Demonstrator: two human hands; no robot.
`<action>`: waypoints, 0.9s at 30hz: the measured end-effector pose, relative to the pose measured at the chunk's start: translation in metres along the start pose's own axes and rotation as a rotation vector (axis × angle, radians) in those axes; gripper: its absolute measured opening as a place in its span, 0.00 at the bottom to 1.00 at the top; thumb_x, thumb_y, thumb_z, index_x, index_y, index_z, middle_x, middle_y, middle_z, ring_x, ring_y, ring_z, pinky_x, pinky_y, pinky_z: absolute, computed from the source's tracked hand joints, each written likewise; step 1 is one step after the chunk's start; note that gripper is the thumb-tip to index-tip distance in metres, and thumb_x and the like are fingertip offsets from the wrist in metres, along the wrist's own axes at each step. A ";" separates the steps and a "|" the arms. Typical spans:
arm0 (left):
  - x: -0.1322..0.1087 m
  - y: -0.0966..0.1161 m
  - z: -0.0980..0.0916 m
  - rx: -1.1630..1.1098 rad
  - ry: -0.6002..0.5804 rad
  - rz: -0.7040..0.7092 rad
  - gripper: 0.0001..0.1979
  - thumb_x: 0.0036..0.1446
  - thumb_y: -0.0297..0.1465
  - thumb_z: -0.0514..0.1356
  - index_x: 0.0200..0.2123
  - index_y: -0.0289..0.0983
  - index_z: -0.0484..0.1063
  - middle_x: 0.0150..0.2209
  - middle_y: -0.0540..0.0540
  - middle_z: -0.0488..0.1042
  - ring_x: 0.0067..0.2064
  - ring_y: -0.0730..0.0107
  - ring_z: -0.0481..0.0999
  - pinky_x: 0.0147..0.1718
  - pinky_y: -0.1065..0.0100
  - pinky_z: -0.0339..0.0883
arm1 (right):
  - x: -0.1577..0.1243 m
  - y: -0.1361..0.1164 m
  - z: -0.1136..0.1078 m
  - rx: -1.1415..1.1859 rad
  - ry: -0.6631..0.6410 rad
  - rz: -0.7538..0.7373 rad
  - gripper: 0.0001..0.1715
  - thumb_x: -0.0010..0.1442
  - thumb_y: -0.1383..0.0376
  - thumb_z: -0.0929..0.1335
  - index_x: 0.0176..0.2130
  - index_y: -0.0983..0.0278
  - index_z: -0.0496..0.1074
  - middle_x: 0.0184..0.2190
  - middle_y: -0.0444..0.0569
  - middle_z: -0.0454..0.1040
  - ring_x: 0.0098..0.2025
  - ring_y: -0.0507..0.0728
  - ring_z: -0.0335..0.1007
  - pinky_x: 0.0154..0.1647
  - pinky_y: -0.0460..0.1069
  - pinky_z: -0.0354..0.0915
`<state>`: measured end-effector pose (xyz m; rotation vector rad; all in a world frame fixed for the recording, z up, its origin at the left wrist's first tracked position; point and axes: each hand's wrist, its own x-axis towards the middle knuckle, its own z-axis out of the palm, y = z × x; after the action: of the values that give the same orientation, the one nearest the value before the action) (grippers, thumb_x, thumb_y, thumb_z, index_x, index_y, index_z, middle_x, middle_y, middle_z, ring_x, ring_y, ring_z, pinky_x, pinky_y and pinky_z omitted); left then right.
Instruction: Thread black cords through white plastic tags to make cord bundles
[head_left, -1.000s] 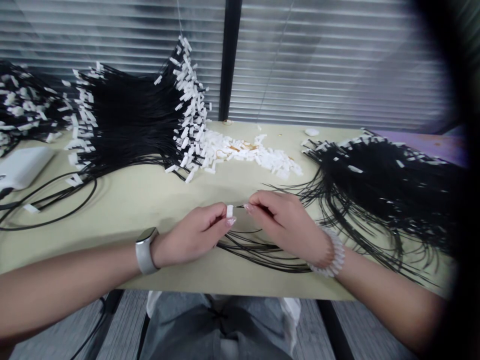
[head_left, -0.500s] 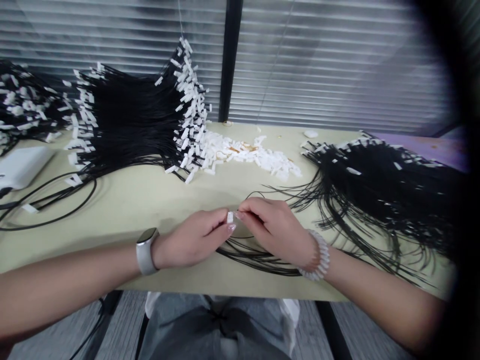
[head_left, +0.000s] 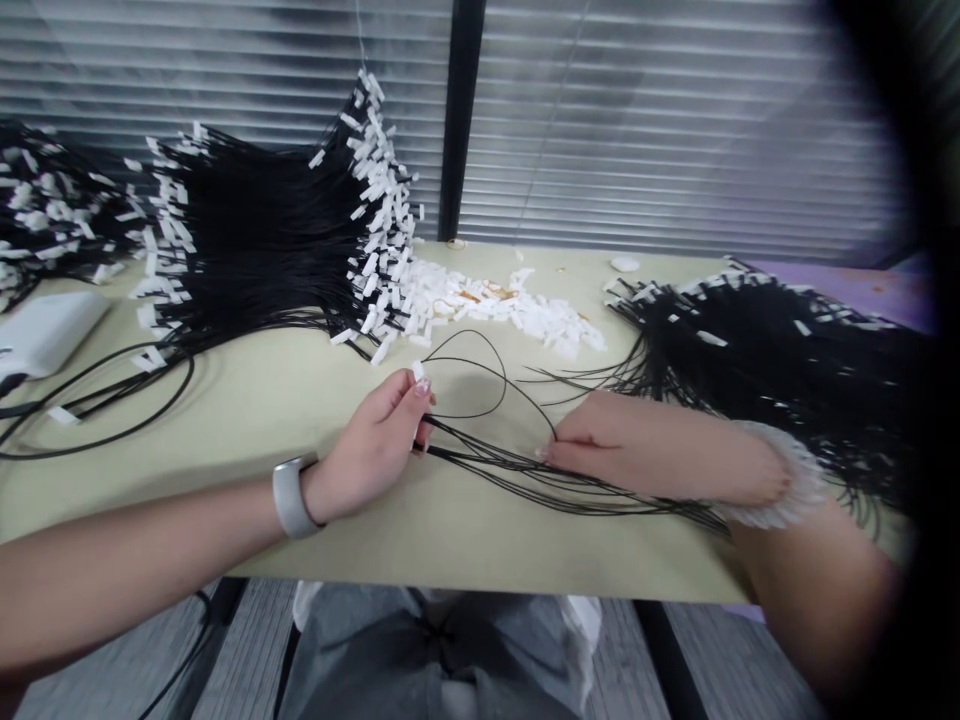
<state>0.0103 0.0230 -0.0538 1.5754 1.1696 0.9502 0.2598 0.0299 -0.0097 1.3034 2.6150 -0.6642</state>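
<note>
black cables [head_left: 487, 472] being clenched by left-hand fingers [head_left: 411, 432], white tag [head_left: 418, 372] being held at fingertips | cables being stretched lengthwise rightward toward right hand [head_left: 622, 445] | right grip: cannot tell

Head-worn camera view, looking forward and down from above the person's grey trousers [head_left: 431, 650] across a pale tabletop [head_left: 247, 500] toward slatted window blinds [head_left: 675, 130]. Close framing places the left hand [head_left: 367, 450] and right hand [head_left: 622, 445] at lower centre, with a dark blur [head_left: 915, 300] along the right edge.

Far end of the right black cable bundle [head_left: 795, 390], apparently, behind dark blur [head_left: 911, 300].
</note>
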 end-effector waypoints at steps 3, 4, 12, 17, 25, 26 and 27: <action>0.001 -0.001 0.000 -0.056 0.033 -0.041 0.15 0.62 0.41 0.44 0.31 0.37 0.59 0.22 0.53 0.61 0.24 0.77 0.62 0.25 0.74 0.59 | -0.010 -0.005 -0.004 0.034 -0.098 -0.054 0.28 0.62 0.54 0.55 0.19 0.66 0.63 0.15 0.42 0.63 0.17 0.46 0.53 0.19 0.44 0.48; 0.001 -0.001 0.000 -0.068 0.037 -0.050 0.15 0.62 0.41 0.44 0.31 0.37 0.59 0.23 0.53 0.61 0.24 0.77 0.62 0.25 0.74 0.59 | -0.011 -0.006 -0.005 0.037 -0.111 -0.074 0.27 0.62 0.54 0.55 0.19 0.66 0.62 0.16 0.42 0.63 0.18 0.46 0.53 0.19 0.44 0.48; -0.005 0.000 0.002 0.057 -0.081 0.055 0.13 0.62 0.38 0.44 0.31 0.37 0.59 0.23 0.53 0.62 0.25 0.77 0.64 0.26 0.73 0.59 | 0.022 -0.039 0.023 0.128 0.212 -0.207 0.20 0.63 0.64 0.56 0.21 0.66 0.61 0.16 0.40 0.59 0.20 0.46 0.52 0.25 0.44 0.50; -0.011 0.002 0.003 0.087 -0.190 0.095 0.11 0.63 0.36 0.44 0.31 0.37 0.57 0.22 0.54 0.62 0.24 0.76 0.64 0.26 0.72 0.60 | 0.037 -0.049 0.043 0.283 0.280 -0.224 0.15 0.62 0.66 0.58 0.26 0.66 0.66 0.18 0.39 0.62 0.20 0.44 0.53 0.23 0.42 0.49; -0.009 0.002 0.003 0.083 -0.202 0.075 0.12 0.63 0.37 0.43 0.31 0.37 0.58 0.22 0.54 0.63 0.24 0.76 0.64 0.26 0.72 0.59 | 0.035 -0.044 0.041 0.136 0.375 -0.224 0.16 0.62 0.64 0.58 0.27 0.65 0.67 0.20 0.41 0.64 0.24 0.46 0.57 0.27 0.43 0.51; -0.009 0.002 0.003 0.083 -0.205 0.065 0.12 0.63 0.37 0.43 0.31 0.37 0.57 0.21 0.54 0.63 0.24 0.76 0.64 0.26 0.72 0.59 | 0.034 -0.043 0.040 0.048 0.387 -0.225 0.14 0.62 0.65 0.59 0.28 0.65 0.68 0.23 0.43 0.66 0.27 0.47 0.59 0.29 0.44 0.53; -0.008 0.002 0.003 0.088 -0.208 0.053 0.12 0.62 0.37 0.44 0.31 0.37 0.57 0.21 0.54 0.63 0.24 0.76 0.64 0.26 0.72 0.59 | 0.033 -0.042 0.038 -0.037 0.394 -0.213 0.13 0.61 0.66 0.59 0.28 0.65 0.69 0.26 0.45 0.68 0.29 0.49 0.61 0.30 0.44 0.53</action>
<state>0.0115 0.0140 -0.0528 1.7382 1.0400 0.7560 0.2043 0.0142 -0.0408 1.2654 3.0973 -0.4151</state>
